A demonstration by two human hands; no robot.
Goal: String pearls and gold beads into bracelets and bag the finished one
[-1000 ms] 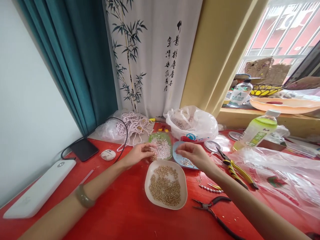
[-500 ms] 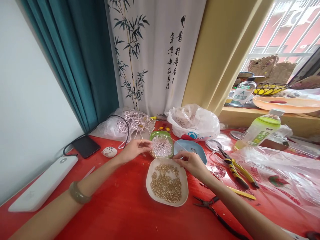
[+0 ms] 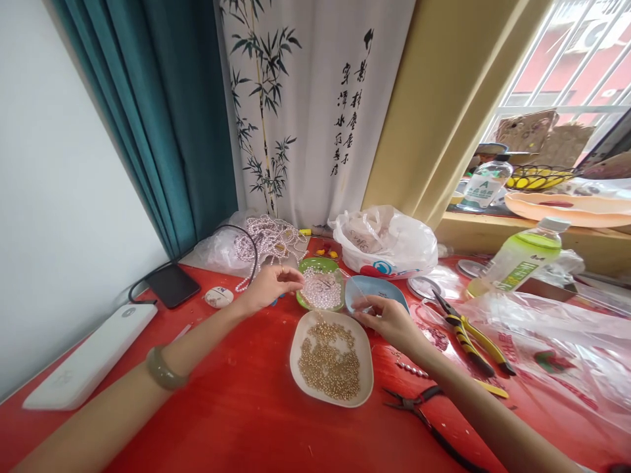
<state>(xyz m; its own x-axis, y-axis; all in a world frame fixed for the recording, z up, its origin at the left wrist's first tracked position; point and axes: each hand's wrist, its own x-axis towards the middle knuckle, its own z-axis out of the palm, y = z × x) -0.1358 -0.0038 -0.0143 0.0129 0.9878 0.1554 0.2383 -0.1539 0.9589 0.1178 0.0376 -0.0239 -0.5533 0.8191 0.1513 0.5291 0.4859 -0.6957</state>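
Observation:
My left hand hovers at the left edge of a green dish of small pinkish pearls, fingers pinched together on something too small to make out. My right hand rests between a blue dish and a beige dish full of gold beads, its fingertips pinched over the blue dish's near rim. A thin wire or thread seems to run between the two hands, though I cannot be sure. A green bangle sits on my left wrist.
On the red table: yellow-handled pliers, black pliers, a short beaded strand, a white plastic bag, strings of pearls, a phone, a white device, a green bottle, loose plastic sheeting.
My right hand has come back from over the blue dish towards the beige dish's far corner. My left hand has stayed by the green dish. The view has shifted slightly.

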